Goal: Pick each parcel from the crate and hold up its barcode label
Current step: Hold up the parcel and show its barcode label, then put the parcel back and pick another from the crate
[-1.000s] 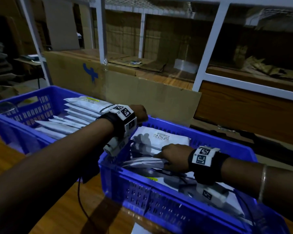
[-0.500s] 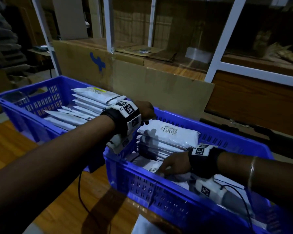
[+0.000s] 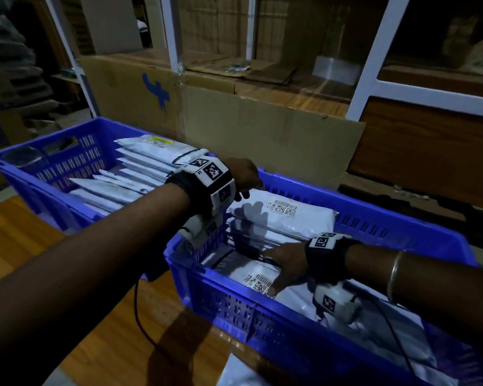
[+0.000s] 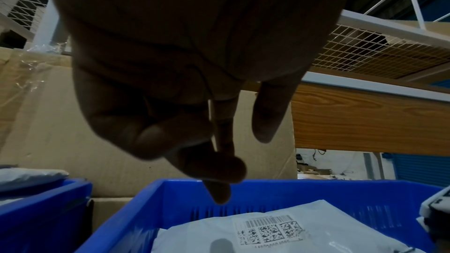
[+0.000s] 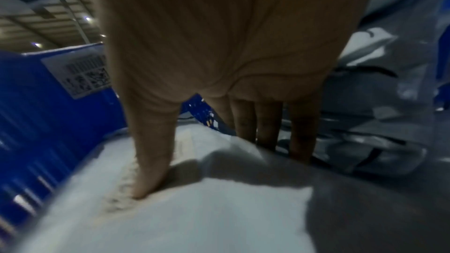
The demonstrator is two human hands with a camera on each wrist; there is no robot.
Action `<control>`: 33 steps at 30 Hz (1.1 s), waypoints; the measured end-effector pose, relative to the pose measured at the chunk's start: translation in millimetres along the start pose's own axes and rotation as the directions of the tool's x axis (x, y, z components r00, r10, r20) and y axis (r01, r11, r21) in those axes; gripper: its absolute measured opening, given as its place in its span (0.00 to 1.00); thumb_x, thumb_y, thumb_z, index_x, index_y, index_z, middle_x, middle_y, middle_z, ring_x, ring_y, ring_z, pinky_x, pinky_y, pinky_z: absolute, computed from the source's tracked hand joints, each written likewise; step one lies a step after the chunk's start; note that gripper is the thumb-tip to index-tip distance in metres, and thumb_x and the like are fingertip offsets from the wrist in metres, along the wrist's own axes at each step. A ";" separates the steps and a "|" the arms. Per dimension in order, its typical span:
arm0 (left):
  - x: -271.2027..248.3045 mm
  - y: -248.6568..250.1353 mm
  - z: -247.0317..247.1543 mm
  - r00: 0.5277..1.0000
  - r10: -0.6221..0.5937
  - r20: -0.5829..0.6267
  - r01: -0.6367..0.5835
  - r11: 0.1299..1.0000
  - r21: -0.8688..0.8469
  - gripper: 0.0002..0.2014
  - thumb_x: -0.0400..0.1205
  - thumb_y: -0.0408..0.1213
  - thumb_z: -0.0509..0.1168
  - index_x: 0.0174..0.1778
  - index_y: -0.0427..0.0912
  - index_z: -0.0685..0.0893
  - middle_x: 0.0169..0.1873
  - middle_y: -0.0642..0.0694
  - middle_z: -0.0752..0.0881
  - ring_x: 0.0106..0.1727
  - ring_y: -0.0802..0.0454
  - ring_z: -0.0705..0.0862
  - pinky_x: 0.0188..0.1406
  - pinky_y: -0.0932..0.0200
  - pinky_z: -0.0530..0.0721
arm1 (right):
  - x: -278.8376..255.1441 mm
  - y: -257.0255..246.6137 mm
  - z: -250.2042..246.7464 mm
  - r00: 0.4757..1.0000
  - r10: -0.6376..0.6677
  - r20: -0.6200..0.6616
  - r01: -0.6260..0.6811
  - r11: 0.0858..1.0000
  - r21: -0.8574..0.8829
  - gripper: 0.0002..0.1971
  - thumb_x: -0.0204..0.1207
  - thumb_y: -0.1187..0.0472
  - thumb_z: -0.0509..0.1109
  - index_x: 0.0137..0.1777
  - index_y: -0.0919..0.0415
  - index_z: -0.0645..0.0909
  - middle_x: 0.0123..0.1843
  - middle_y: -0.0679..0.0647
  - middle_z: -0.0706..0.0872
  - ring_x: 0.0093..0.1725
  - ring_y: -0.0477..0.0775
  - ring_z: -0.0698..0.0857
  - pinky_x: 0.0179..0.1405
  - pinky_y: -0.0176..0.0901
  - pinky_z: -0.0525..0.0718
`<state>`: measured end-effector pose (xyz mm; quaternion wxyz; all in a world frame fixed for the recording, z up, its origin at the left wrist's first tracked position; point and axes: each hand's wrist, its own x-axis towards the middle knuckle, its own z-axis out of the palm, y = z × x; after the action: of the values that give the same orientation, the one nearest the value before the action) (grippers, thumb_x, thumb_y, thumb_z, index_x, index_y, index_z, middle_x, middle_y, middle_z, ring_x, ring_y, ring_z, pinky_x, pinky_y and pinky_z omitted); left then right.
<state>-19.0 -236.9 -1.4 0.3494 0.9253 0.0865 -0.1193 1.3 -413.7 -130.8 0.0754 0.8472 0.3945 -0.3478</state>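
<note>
Currently your right hand point(image 3: 286, 261) grips a white parcel point(image 3: 251, 274) at the near wall of the blue crate point(image 3: 262, 324), thumb on top, fingers point(image 5: 268, 122) beyond its edge. Your left hand point(image 3: 243, 175) hangs loosely curled, holding nothing, above another labelled parcel point(image 3: 287, 218).

The scene is dim, with light falling from above and casting hard hand shadows on the white parcels point(image 3: 282, 218). The right wrist view is blurred; straight shelf posts point(image 3: 371, 51) bend near the edges.
</note>
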 end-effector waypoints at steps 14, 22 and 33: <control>0.3 -1.0 2.5 1.000 -0.003 0.023 0.003 1.000 -0.002 0.12 0.83 0.38 0.66 0.56 0.32 0.84 0.41 0.36 0.88 0.48 0.37 0.88 0.50 0.51 0.85 | -3.3 -6.8 -10.3 0.995 -0.082 -0.049 0.084 0.996 0.039 0.34 0.66 0.42 0.82 0.66 0.60 0.81 0.56 0.56 0.88 0.52 0.54 0.84 0.57 0.45 0.82; -0.9 4.6 12.2 0.999 0.020 0.044 -0.020 1.000 -0.015 0.13 0.83 0.38 0.66 0.56 0.32 0.84 0.43 0.36 0.88 0.42 0.37 0.88 0.49 0.50 0.86 | -25.1 -0.7 -18.8 0.994 -0.074 -0.075 0.083 0.989 0.125 0.29 0.76 0.43 0.74 0.74 0.52 0.76 0.48 0.46 0.88 0.45 0.45 0.83 0.47 0.35 0.77; 15.0 43.4 55.8 0.988 0.116 0.098 -0.122 0.991 0.050 0.12 0.85 0.40 0.64 0.57 0.36 0.84 0.40 0.40 0.87 0.23 0.53 0.81 0.10 0.74 0.68 | -96.1 62.0 -27.0 0.984 0.062 -0.166 -0.007 0.949 0.316 0.06 0.78 0.66 0.70 0.50 0.64 0.89 0.37 0.48 0.90 0.36 0.46 0.88 0.34 0.34 0.84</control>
<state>-3.0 -305.2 -19.0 0.3339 0.9314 0.0111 -0.1444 17.3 -504.0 -57.4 -0.0887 0.8823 0.3242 -0.3296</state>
